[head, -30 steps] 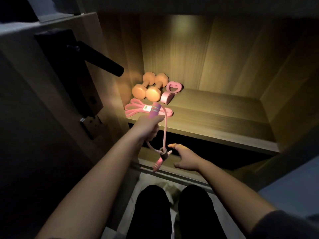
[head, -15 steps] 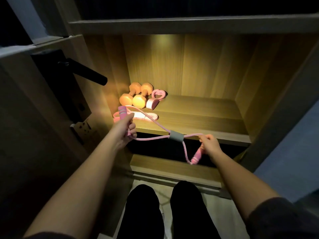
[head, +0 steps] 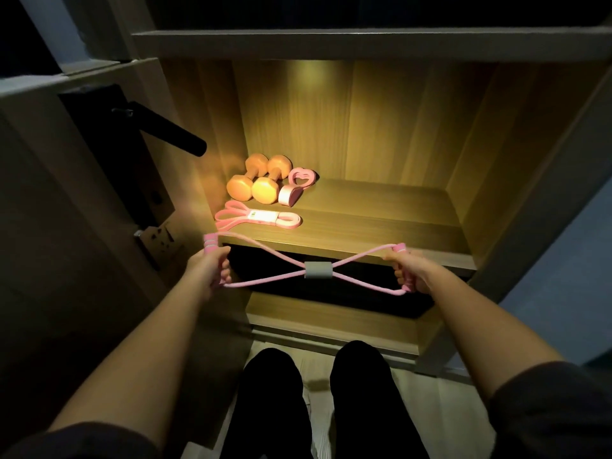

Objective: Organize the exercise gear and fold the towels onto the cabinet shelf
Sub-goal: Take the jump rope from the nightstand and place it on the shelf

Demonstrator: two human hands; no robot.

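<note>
Cabinet shelf [head: 381, 226]: 1 board, lit from above, is carrying 4 stored items, all grouped toward its 10 o'clock corner.

Figure-8 puller [head: 317, 270]: 1, pink, with its tubes crossing through a grey middle sleeve. I am holding it spread level in the air just in front of the shelf's front edge, at 6 o'clock from the stored gear and not touching the board.

Hands: 2. My left hand [head: 208, 270], at 9 o'clock of the sleeve, is curling its fingers fully round 1 of the foam grips [head: 209, 248]. My right hand [head: 410, 273], at 3 o'clock, is wrapping the other grip the same way.

Step in hand: I am judging this as the gear-organising stage, with the puller going in as item 5. The next move is calling for a lift over the front edge toward 12 o'clock. My hands then need to come together so the loops go slack, and the puller should be laid flat at 3 o'clock of the flat band.

Dumbbells [head: 246, 183]: 2, orange, lying side by side with their ends facing me.

Flat band [head: 258, 218]: 1, pink with a white label, lying at 6 o'clock of the dumbbells.

Heart-shaped piece [head: 294, 187]: 1, pink, sitting against the right dumbbell at its 3 o'clock.

Towels: 0 are showing, so I am judging the folding as not yet started.
</note>
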